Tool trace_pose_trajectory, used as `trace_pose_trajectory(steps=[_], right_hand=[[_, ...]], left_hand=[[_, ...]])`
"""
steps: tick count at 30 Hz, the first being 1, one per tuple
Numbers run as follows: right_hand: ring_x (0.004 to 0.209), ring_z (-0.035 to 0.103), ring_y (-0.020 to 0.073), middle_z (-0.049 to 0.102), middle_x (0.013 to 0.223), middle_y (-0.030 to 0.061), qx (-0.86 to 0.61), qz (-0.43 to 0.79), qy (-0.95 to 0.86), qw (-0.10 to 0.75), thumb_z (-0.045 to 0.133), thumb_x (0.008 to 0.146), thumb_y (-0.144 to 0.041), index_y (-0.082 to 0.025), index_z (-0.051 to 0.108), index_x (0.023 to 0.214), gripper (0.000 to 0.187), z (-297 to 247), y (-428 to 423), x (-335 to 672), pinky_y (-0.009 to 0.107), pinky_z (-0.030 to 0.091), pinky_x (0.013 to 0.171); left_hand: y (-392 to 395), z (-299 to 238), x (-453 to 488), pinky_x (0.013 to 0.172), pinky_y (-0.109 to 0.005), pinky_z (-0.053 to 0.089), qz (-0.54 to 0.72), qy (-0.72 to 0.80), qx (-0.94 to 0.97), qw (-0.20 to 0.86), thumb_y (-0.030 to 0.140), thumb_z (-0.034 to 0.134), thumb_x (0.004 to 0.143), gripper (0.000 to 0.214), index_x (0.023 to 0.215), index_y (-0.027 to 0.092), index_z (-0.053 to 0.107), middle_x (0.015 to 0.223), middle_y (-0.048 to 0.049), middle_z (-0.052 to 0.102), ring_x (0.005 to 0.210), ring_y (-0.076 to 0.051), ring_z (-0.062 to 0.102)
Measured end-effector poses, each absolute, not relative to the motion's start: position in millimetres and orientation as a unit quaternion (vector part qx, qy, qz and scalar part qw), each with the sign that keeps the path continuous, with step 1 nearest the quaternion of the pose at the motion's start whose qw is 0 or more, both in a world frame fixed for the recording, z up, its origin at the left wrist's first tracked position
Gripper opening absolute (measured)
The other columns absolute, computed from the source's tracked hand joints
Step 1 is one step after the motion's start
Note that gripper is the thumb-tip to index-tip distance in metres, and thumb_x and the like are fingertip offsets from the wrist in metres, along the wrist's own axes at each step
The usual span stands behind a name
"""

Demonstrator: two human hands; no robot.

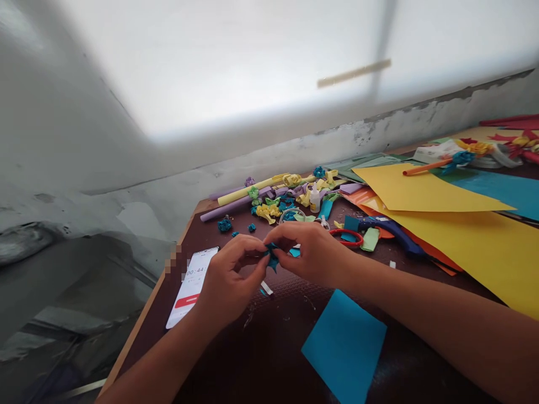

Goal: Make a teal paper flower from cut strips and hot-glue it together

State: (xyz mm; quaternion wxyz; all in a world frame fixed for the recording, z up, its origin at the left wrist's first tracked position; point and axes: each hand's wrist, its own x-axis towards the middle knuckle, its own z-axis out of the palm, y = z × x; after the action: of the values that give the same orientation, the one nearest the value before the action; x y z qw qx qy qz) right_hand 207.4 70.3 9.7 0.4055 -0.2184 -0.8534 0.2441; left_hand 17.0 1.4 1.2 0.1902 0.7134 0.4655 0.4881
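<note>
Both my hands meet over the dark table (pixel 269 359), pinching a small crumpled blue paper piece (pixel 272 257) between them. My left hand (pixel 229 278) grips it from the left with curled fingers. From the right, my right hand (pixel 311 252) holds it with thumb and fingertips pressed together. A blue paper square (pixel 345 345) lies flat just below my right wrist. A phone (pixel 191 286) with a timer on its lit screen lies left of my left hand.
Behind the hands lie rolled paper tubes (pixel 248 193), small paper flowers (pixel 269 210), a glue bottle (pixel 314 201), red-handled scissors (pixel 349 235) and a blue glue gun (pixel 391 230). Large yellow sheets (pixel 463 230) and a blue sheet (pixel 501 191) cover the right. A grey wall runs behind.
</note>
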Motion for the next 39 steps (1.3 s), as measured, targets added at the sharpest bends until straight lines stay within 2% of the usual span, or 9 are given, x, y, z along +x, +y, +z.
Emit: trace_pose_trajectory(steps=[5,9,13,16,19,25,32,34,39], right_hand=[[0.077,0.069,0.0139,0.074,0.086,-0.0009,-0.246,0.314,-0.827,0.397,0.065,0.083,-0.011,-0.02,0.071,0.094,0.015,8.7,71.0,207.0,0.026,0.052,0.07],[0.075,0.07,0.0141,0.074,0.082,-0.0008,-0.269,0.345,-0.798,0.414,0.066,0.079,-0.009,-0.019,0.072,0.09,0.016,6.3,72.9,206.6,0.025,0.052,0.067],[0.074,0.071,0.0149,0.076,0.08,-0.0003,-0.275,0.368,-0.79,0.407,0.066,0.08,-0.011,-0.019,0.074,0.091,0.016,3.5,72.3,204.5,0.024,0.052,0.064],[0.082,0.074,0.017,0.078,0.091,0.0015,-0.285,0.335,-0.796,0.416,0.068,0.08,-0.01,-0.02,0.076,0.093,0.018,4.6,69.6,203.2,0.026,0.055,0.073],[0.087,0.074,0.0194,0.079,0.094,0.0029,-0.295,0.251,-0.829,0.404,0.071,0.08,-0.008,-0.02,0.077,0.091,0.018,8.5,67.3,203.7,0.029,0.055,0.078],[0.082,0.073,0.0189,0.078,0.089,0.0041,-0.272,0.149,-0.875,0.372,0.072,0.084,-0.006,-0.019,0.077,0.089,0.015,9.5,68.5,206.1,0.028,0.052,0.074],[0.078,0.07,0.0184,0.074,0.087,0.0059,-0.207,0.022,-0.921,0.329,0.07,0.087,-0.005,-0.016,0.073,0.088,0.011,3.4,71.5,207.3,0.027,0.047,0.068],[0.079,0.07,0.0181,0.075,0.087,0.0055,-0.206,0.056,-0.911,0.353,0.069,0.087,-0.005,-0.016,0.074,0.089,0.013,5.4,71.9,207.4,0.027,0.048,0.069],[0.079,0.072,0.0146,0.079,0.093,0.0021,-0.212,0.269,-0.849,0.402,0.065,0.093,-0.016,-0.02,0.077,0.105,0.018,12.3,78.4,211.9,0.025,0.053,0.07]], left_hand=[[1.4,-0.8,16.8,0.088,-0.031,0.057,0.476,0.463,0.725,0.184,0.017,0.067,0.093,0.01,0.102,0.022,0.066,0.105,-0.0037,0.064,0.098,-0.017,0.067],[0.8,-5.5,16.4,0.1,-0.037,0.055,0.457,0.467,0.732,0.195,0.018,0.079,0.083,0.041,0.118,0.027,0.059,0.116,-0.0033,0.064,0.11,-0.02,0.067],[3.0,-10.1,18.4,0.098,-0.039,0.057,0.451,0.507,0.718,0.156,0.017,0.079,0.082,0.066,0.139,0.033,0.051,0.128,-0.0045,0.065,0.109,-0.022,0.069],[5.6,-10.0,20.0,0.097,-0.038,0.057,0.438,0.524,0.716,0.144,0.022,0.075,0.087,0.055,0.138,0.032,0.058,0.129,-0.0041,0.069,0.108,-0.022,0.071],[7.7,-10.1,20.7,0.095,-0.033,0.057,0.439,0.521,0.702,0.208,0.021,0.072,0.089,0.045,0.132,0.031,0.064,0.126,-0.002,0.073,0.109,-0.021,0.072],[11.4,-13.8,23.7,0.09,-0.03,0.059,0.473,0.488,0.64,0.36,0.015,0.077,0.083,0.052,0.132,0.029,0.066,0.117,-0.0017,0.076,0.104,-0.02,0.074],[12.6,-9.6,27.9,0.078,-0.023,0.059,0.524,0.459,0.582,0.419,0.009,0.083,0.072,0.054,0.122,0.027,0.072,0.095,0.001,0.079,0.089,-0.015,0.073],[13.4,-9.9,26.8,0.079,-0.022,0.059,0.529,0.447,0.58,0.429,0.009,0.085,0.072,0.055,0.122,0.028,0.073,0.095,0.0014,0.078,0.089,-0.014,0.073],[14.6,-9.1,18.9,0.084,-0.029,0.06,0.526,0.423,0.578,0.459,0.02,0.083,0.082,0.053,0.131,0.03,0.068,0.107,-0.0015,0.073,0.09,-0.015,0.071]])
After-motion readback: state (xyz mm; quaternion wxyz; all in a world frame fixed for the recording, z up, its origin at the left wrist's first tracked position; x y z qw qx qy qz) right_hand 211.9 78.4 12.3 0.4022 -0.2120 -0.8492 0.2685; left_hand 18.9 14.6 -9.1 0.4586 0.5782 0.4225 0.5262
